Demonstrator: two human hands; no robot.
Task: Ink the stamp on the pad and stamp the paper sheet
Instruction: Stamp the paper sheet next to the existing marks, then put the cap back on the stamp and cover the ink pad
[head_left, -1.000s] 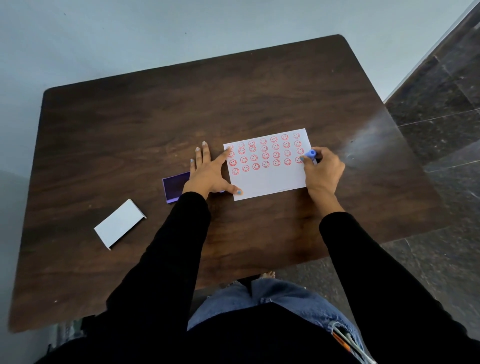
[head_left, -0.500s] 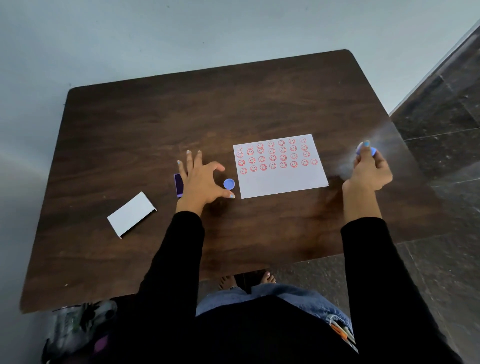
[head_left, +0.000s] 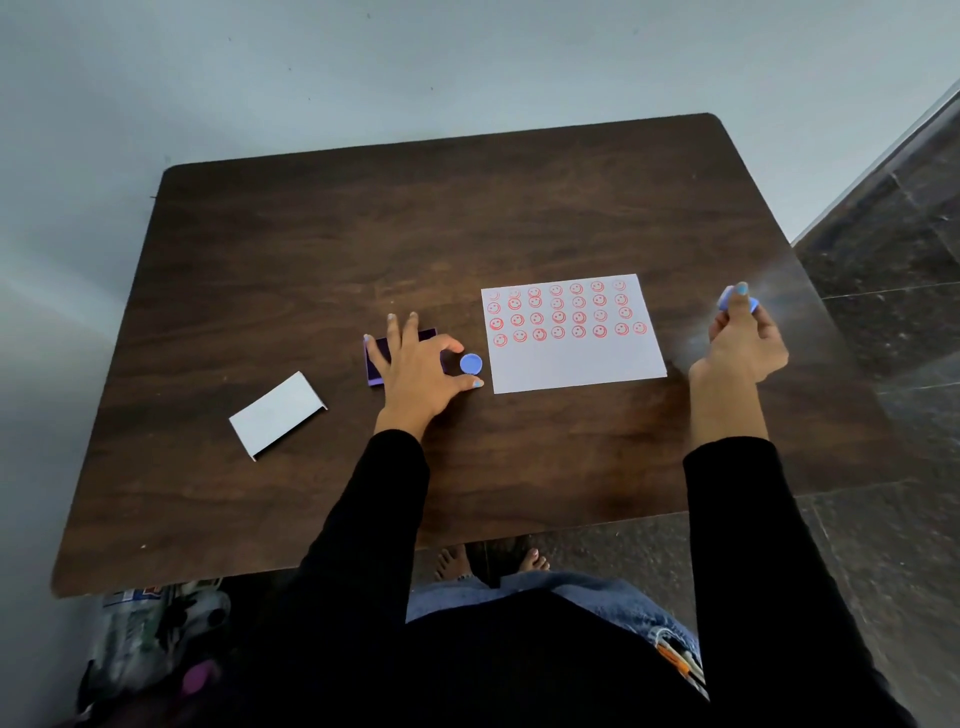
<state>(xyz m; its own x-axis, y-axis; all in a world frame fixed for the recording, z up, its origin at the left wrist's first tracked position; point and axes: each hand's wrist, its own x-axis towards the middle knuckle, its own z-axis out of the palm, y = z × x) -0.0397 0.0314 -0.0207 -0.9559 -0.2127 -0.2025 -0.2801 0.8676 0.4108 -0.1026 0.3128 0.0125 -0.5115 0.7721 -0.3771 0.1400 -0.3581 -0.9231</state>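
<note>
Red smiley prints fill four rows of the paper sheet on the dark surface. The right hand pinches the blue stamp off to the sheet's right; the left hand lies spread and released over the purple pad, beside a blue cap. To ink well, I'd clear that hand, then press squarely down.

I find no words, brands or numbers to read anywhere here. The only signs are the red smiley-face prints on my paper sheet, standing in four rows across its upper part; some at the top look faint.
</note>
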